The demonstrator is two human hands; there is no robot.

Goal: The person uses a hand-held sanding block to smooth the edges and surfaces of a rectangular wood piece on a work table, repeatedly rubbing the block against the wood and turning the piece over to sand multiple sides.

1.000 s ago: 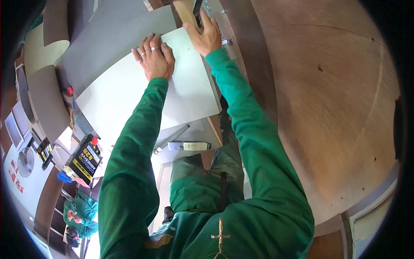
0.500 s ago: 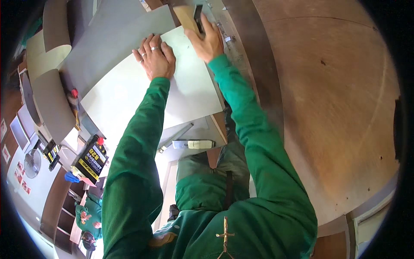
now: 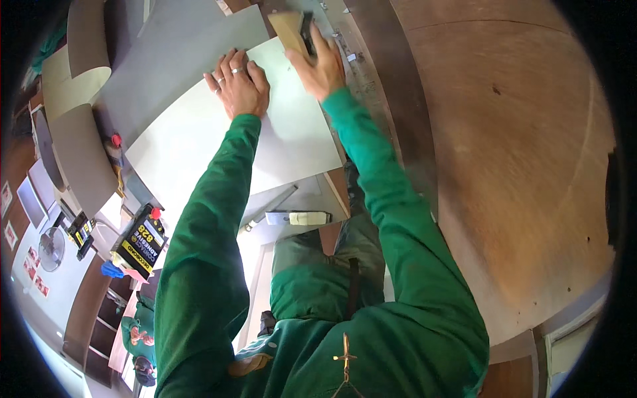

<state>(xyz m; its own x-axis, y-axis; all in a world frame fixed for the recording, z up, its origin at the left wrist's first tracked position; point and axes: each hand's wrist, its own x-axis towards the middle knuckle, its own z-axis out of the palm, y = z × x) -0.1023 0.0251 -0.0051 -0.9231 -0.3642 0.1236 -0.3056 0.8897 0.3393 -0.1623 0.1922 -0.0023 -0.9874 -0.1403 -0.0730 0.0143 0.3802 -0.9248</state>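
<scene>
My left hand (image 3: 240,86) lies on a white panel (image 3: 225,152) near its far edge, with rings on its fingers and the fingers stretched out and slightly apart. Closer to the panel's far right corner, my right hand (image 3: 323,71) is wrapped round a tan block with a black part (image 3: 289,30), which could be a sanding block. The block overlaps that corner; whether it touches the panel I cannot tell. Under the panel's near edge lie a grey and cream block-shaped object (image 3: 308,217) and a metal tube (image 3: 272,207).
A black can with a red cap (image 3: 141,244) stands left of the panel. Curved brown sheets (image 3: 83,152) and a grey board (image 3: 179,53) lie beyond it. To the right is a big brown wooden board (image 3: 511,166). A co-worker in green (image 3: 139,331) sits at lower left.
The tan block and my right hand have shifted slightly toward me and to the right. My left hand has stayed almost in place on the panel.
</scene>
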